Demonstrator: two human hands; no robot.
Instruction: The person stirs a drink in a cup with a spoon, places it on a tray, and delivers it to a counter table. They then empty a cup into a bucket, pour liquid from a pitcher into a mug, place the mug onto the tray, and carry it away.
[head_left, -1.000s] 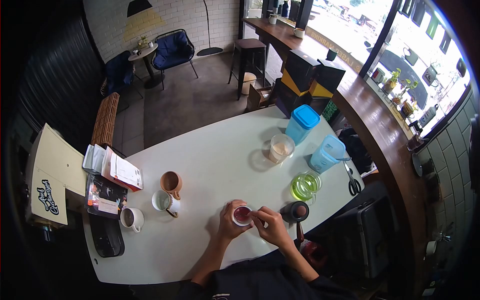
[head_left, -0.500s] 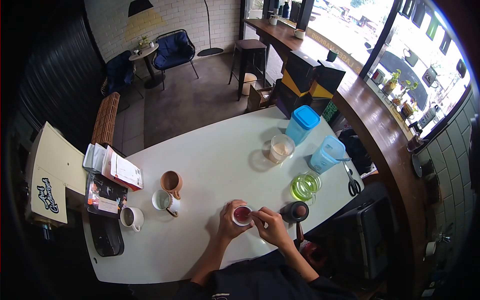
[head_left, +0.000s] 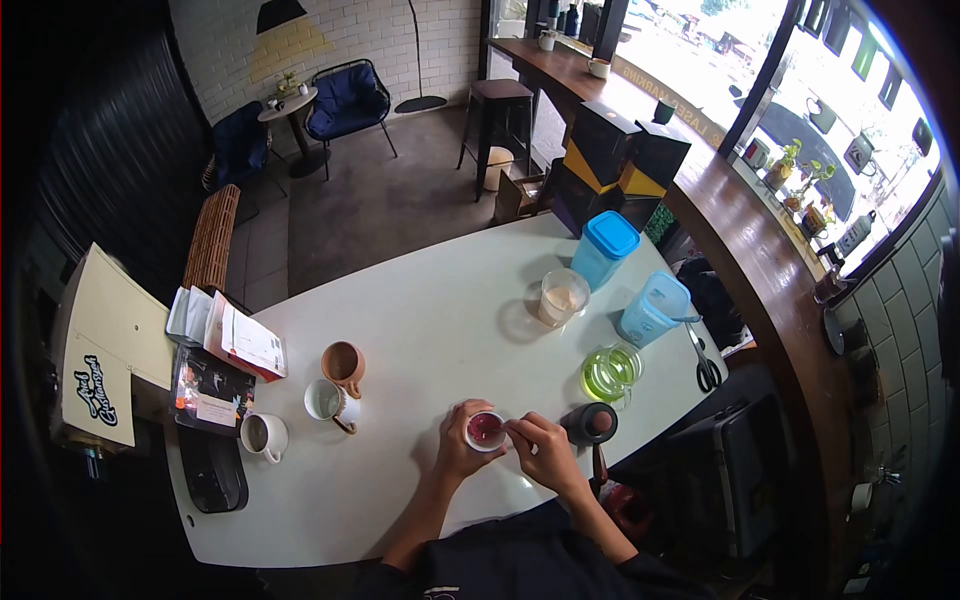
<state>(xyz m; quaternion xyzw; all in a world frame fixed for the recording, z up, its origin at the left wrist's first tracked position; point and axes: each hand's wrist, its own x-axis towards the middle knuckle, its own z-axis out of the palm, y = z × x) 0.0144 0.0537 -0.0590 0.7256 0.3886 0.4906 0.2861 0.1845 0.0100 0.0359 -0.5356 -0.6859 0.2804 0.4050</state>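
Observation:
My left hand (head_left: 462, 441) is wrapped round a small white cup (head_left: 472, 443) from its left side. Dark red liquid (head_left: 485, 428) fills the cup's inside. At the cup's right rim my right hand (head_left: 541, 450) is closed in a pinch on a thin spoon-like utensil that dips into the liquid; most of it is hidden by the fingers. Just right of my right hand stands a dark round container (head_left: 590, 424) with a brown knob on top and a handle. Behind it is a glass pitcher (head_left: 611, 374) of green liquid.
A brown mug (head_left: 343, 366), a patterned cup (head_left: 325, 400) and a white mug (head_left: 264, 437) stand on the left. Toward the back right are a clear cup (head_left: 563, 298), a lidded blue container (head_left: 606, 250), an open blue container (head_left: 655, 308) and scissors (head_left: 706, 366).
My right hand has shifted slightly right, with the utensil moving in the cup. The liquid's surface looks different, with small bright spots. My left hand and the cup stay put.

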